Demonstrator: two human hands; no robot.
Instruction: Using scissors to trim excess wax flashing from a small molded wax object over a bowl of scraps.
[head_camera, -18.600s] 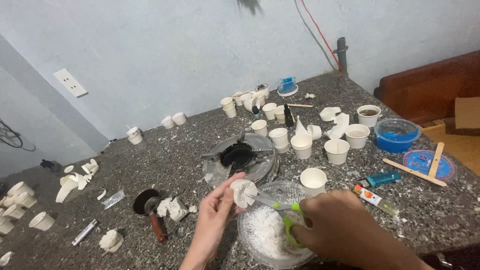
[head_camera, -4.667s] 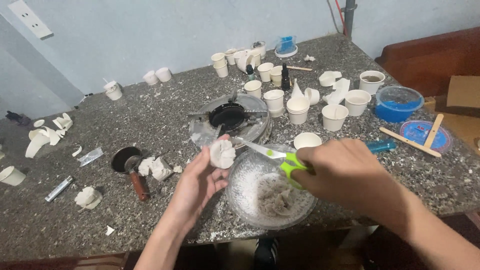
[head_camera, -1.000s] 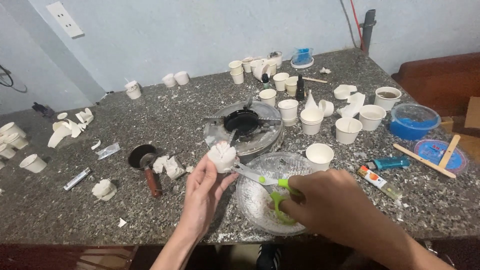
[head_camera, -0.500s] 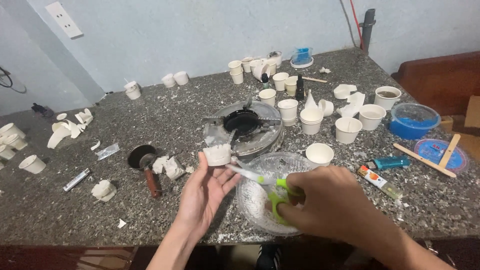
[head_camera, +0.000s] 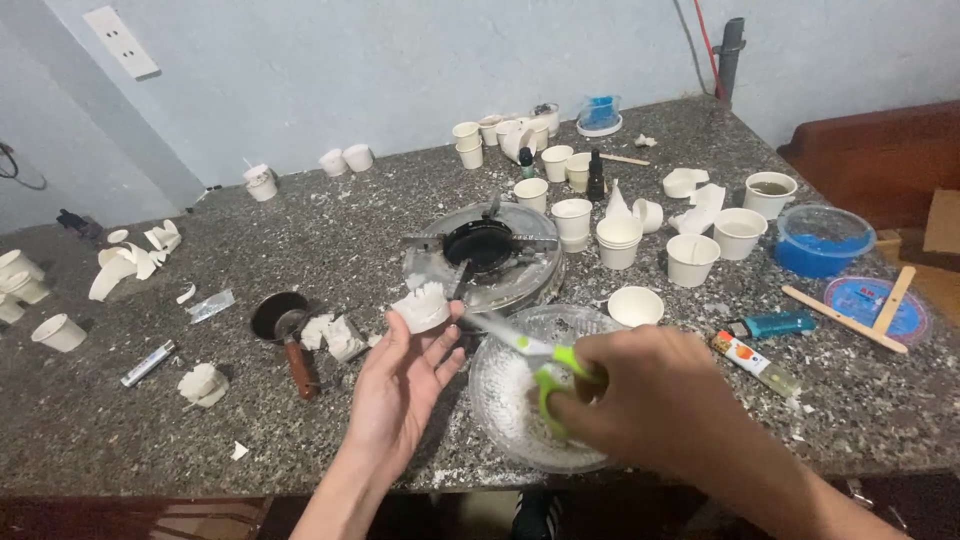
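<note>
Green-handled scissors (head_camera: 540, 368); white lump (head_camera: 422, 308); speckled counter (head_camera: 330, 240)

Packages and labels on your counter
Right of your bowl lies a small labelled tube (head_camera: 755, 365); farther right, a round blue labelled lid (head_camera: 868, 306).

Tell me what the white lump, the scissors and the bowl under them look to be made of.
White lump in the left hand: probably wax or plaster, matte, chalky, with a jagged cut edge. Scissors in the right hand: shiny metal blades, glossy green plastic handles. Bowl: clear glass or plastic, unclear which; see-through, holding white crumbs.
</note>
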